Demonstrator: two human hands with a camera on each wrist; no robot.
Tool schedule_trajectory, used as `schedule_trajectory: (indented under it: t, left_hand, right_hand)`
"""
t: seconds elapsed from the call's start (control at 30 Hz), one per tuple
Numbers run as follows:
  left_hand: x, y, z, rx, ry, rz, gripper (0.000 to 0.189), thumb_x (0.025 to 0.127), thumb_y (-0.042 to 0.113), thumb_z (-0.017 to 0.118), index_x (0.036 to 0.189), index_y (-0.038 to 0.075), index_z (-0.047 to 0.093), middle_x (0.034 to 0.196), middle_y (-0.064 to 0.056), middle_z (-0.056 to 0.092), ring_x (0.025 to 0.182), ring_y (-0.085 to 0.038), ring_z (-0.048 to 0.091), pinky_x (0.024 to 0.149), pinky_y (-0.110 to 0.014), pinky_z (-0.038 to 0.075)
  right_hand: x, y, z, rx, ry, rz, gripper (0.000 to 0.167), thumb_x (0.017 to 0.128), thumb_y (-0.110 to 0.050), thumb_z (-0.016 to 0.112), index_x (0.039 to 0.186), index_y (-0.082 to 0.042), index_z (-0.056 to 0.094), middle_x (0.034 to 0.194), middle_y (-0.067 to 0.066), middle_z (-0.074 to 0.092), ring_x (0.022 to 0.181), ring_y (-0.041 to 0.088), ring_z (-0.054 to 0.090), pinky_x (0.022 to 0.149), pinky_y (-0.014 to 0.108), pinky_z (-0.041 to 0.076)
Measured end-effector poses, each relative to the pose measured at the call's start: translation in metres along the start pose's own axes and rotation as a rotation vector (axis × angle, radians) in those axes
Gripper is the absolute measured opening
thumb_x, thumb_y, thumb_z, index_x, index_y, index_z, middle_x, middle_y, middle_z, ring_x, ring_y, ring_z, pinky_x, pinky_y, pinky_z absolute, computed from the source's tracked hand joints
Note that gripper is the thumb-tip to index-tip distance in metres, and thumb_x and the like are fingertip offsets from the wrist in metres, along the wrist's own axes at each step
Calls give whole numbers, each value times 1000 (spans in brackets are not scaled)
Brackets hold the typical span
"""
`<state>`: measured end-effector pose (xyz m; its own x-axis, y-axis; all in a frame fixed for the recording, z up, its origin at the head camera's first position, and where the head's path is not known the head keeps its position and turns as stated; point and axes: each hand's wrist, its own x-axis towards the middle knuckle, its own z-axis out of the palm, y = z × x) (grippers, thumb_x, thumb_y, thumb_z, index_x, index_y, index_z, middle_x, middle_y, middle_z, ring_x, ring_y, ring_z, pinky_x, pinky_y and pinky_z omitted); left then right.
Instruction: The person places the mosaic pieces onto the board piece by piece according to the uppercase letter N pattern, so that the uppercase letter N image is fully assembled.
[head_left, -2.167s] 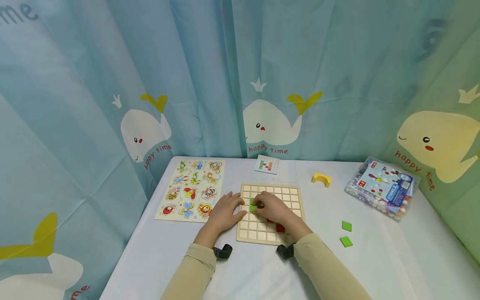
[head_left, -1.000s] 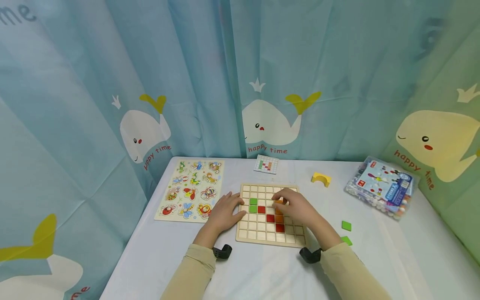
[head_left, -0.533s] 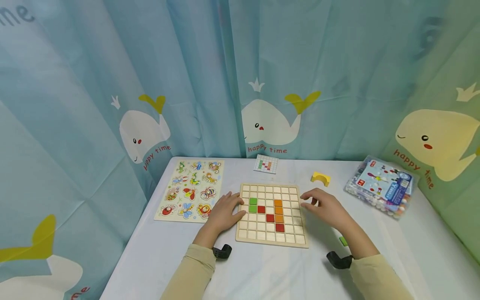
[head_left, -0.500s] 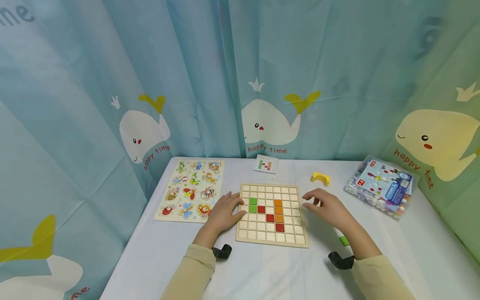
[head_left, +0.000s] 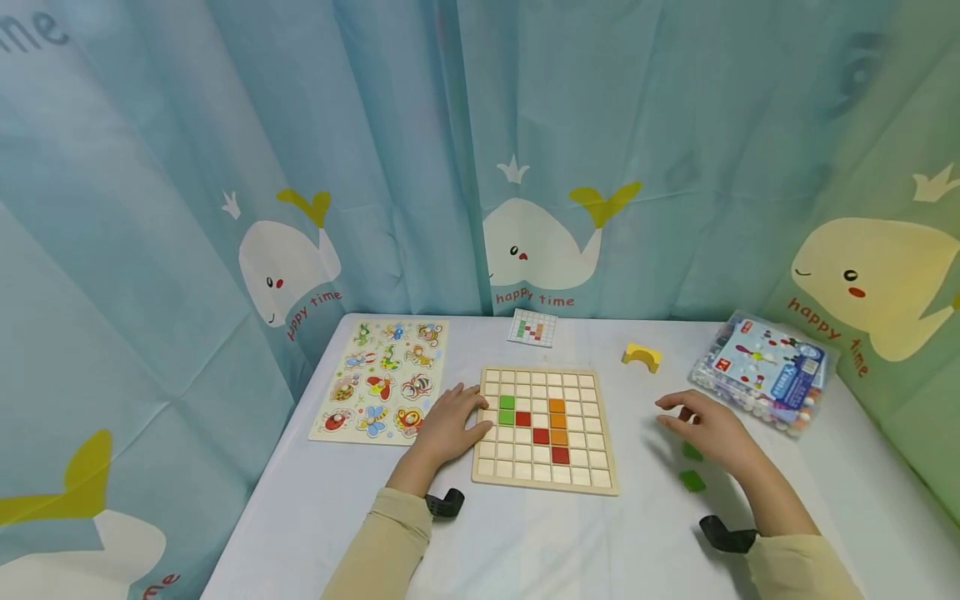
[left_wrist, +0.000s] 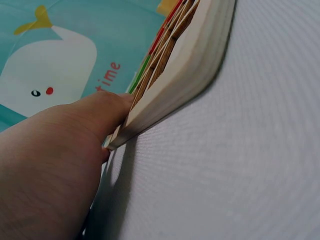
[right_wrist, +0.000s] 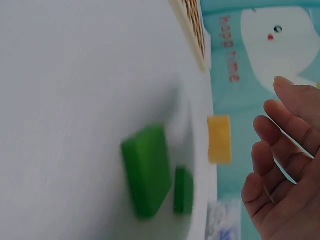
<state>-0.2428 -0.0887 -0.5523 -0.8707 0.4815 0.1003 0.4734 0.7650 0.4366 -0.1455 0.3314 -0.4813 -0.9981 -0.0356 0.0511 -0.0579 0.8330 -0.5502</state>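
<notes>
My left hand (head_left: 450, 423) rests against the left edge of a wooden grid board (head_left: 517, 473), its thumb and fingertips over the rim. In the left wrist view the thumb (left_wrist: 107, 110) lies along the board's side. Set in the grid are two green tiles (head_left: 507, 410), three red tiles (head_left: 541, 436) on a diagonal, and three orange tiles (head_left: 558, 422) in a column. My right hand (head_left: 708, 429) hovers right of the board, fingers loosely bent and holding nothing. Two loose green tiles lie below it, a nearer one (right_wrist: 147, 172) and a farther one (right_wrist: 184, 191).
Behind the board lies a small pattern card (head_left: 533, 328) showing coloured squares. An insect puzzle board (head_left: 386, 379) is at the left. A yellow arch block (head_left: 642, 358) stands back right, near a clear plastic box (head_left: 765, 375) of small parts. A whale-print curtain (head_left: 420, 208) hangs behind the table.
My right hand placed a green tile, then touched the orange column, and has moved off rightward, over the loose green tiles. The left hand has stayed at the board's edge.
</notes>
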Motion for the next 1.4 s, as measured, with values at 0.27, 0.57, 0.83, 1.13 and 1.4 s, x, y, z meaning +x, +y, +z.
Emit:
schedule_trajectory:
  t: [0.27,0.57,0.83,1.13,1.4]
  left_hand:
    - [-1,1,3,6,-1,-3,33,96,49,58,119,27,59,155,3,44,150,-26,29,127,-42,20]
    - [0,1,3,10,-2,-6,33,95,49,58,120,27,58,155,4,43,150,-25,29,128,-41,20]
    - [-1,1,1,5,-6,-5,33,96,49,58,120,27,59,155,3,43,150,-25,29,128,-41,20]
    - [-1,1,1,4,-5,1,33,96,49,57,120,27,59,155,3,43,150,-26,29,127,-42,20]
    - [0,-1,1,16,12,16,32,96,48,58,119,27,59,154,3,45,149,-28,32,126,-44,22]
  right_hand:
    - [-15,29,-5,37,-9,86,43,97,-41,62,125,-9,64,110,10,64,85,12,52,60,23,46]
    - [-28,51,-7,73,-23,124,49,96,-46,61,129,-9,62,122,15,63,87,0,51,65,21,48]
    - [-31,57,-9,73,-98,170,51,96,-46,61,131,-9,60,117,11,64,85,6,50,64,21,46]
    - [-31,65,-5,30,-99,120,50,92,-47,65,127,-12,63,124,14,63,92,-6,48,73,17,47]
    - [-31,72,0,47,-77,2,40,92,-37,69,123,-14,65,125,12,62,98,-12,47,78,11,46]
